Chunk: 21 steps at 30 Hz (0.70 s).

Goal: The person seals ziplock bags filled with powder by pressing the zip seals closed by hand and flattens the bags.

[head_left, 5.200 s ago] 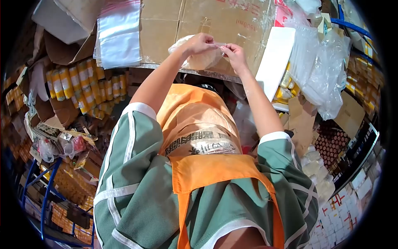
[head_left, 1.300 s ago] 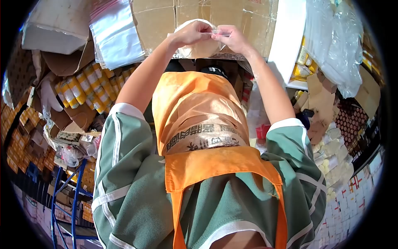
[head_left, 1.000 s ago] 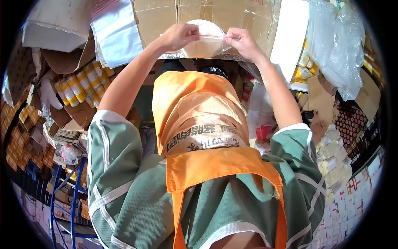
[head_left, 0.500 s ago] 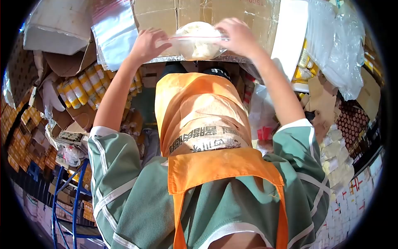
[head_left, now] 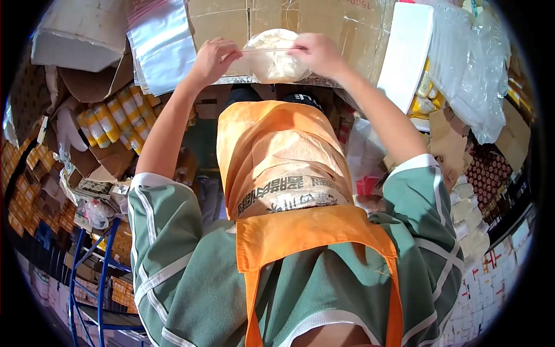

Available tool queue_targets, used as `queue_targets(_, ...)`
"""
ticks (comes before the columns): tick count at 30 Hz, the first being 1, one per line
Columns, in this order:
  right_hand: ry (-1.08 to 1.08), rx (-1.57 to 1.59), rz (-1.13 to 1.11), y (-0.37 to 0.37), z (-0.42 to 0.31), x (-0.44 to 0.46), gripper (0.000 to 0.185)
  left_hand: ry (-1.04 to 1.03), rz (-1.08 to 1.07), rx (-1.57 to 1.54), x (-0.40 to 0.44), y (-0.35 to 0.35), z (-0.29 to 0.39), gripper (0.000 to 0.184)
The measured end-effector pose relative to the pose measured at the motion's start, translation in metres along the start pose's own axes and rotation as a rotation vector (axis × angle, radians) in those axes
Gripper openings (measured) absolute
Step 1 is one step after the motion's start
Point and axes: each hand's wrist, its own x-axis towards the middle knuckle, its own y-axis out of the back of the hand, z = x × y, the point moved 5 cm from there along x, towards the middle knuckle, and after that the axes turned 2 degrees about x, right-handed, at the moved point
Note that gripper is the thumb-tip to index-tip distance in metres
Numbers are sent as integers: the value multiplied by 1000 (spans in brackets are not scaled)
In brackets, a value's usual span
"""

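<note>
A clear zip bag [head_left: 276,68] with pale, whitish contents lies at the near edge of the cardboard-covered work surface [head_left: 329,20]. My left hand [head_left: 216,58] pinches the left end of the bag's top edge. At the other end, my right hand [head_left: 317,55] grips the same edge, its fingers closed. The edge runs straight between both hands. What exactly the contents are cannot be made out.
A stack of flat zip bags [head_left: 162,49] lies to the left, beside a white foam box [head_left: 81,37]. On the right are a white board [head_left: 406,49] and clear plastic sheeting [head_left: 477,75]. Yellow-and-white packs [head_left: 110,121] sit lower left, above a blue metal frame [head_left: 104,272].
My fingers have closed on the bag's top edge, where they were more spread before. The right hand has shifted slightly left and down, and the edge now looks like a thin line.
</note>
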Motion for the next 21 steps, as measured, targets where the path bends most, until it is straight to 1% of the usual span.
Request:
queue_targets(2, -10, 34, -6, 19, 27, -13, 17, 22, -1, -30, -3, 5, -8, 16)
queue_targets(4, -127, 133, -3, 32, 44, -25, 13, 103, -15, -7, -4, 6, -16, 18)
queue_targets(5, -127, 137, -7, 30, 44, -28, 13, 108, -18, -6, -5, 6, -15, 18)
queue_targets(7, -176, 283, 57, 29, 46, -37, 13, 4, 103, 299, 9, 15, 12, 18)
queue_targets(8, -179, 281, 65, 29, 44, -37, 13, -4, 102, 299, 19, 12, 26, 18)
queue_targets(10, -156, 403, 84, 21, 30, -39, 13, -26, 227, 158, 37, 4, 62, 20)
queue_targets(11, -195, 404, 64, 19, 24, -38, 13, -43, 139, 109, 46, -12, 75, 20)
queue_targets(12, -191, 404, 68, 19, 27, -36, 13, -60, 55, 65, 56, -29, 84, 20)
queue_targets(13, -148, 372, 72, 17, 30, -32, 14, -160, -4, 31, 64, -41, 94, 17)
queue_targets(15, -115, 346, 82, 18, 28, -33, 15, -173, -10, 31, 74, -49, 99, 16)
queue_targets(16, -106, 323, 48, 23, 25, -34, 17, -187, -9, 29, 78, -50, 102, 14)
queue_targets(17, -102, 300, 14, 29, 21, -36, 20, -235, 64, 9, 75, -46, 104, 13)
queue_targets(19, -113, 280, -18, 31, 25, -44, 23, -269, 80, 32, 69, -46, 101, 12)
queue_targets(21, -8, 290, -4, 30, 30, -42, 23, -295, 130, 92, 59, -37, 91, 10)
